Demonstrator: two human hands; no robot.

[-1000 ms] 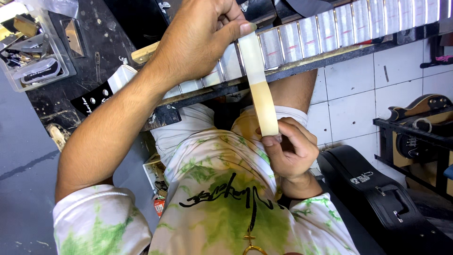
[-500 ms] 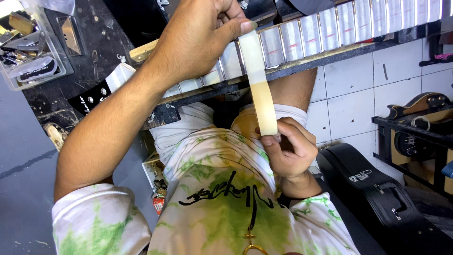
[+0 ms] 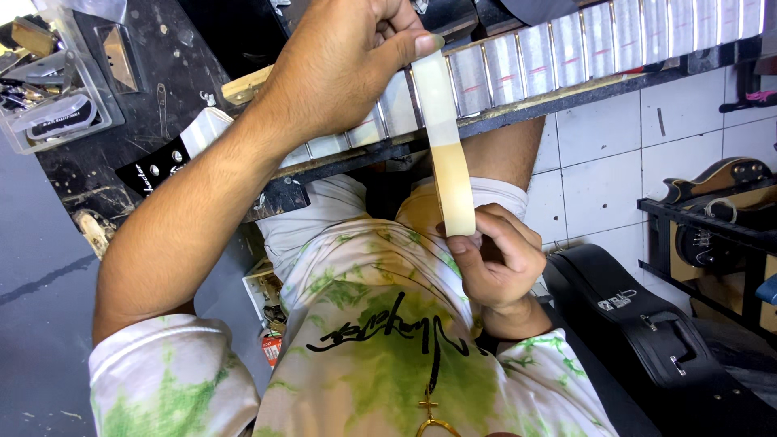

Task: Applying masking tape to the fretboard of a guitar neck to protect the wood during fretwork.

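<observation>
Your view is evenly and brightly lit, with soft daylight from the upper left. The taped fretboard point(image 3: 566, 57) beside your left grip point(image 3: 348, 65) shows mild glare. Shadow pools beneath it, above your right grip point(image 3: 494, 259). Focus is sharp; the edges bend slightly.

A black guitar case point(image 3: 647, 332) lies near a clear plastic parts tray point(image 3: 57, 105).

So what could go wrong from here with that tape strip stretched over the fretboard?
1. The masking tape strip is pulled taut between the left hand on the guitar neck and the right hand at the roll; it may land skewed and cover a metal fret.
2. The free span hangs unsupported, so it could twist or stick to itself.
3. The neck rests on the lap and may shift under the thumb's pressure.
</observation>
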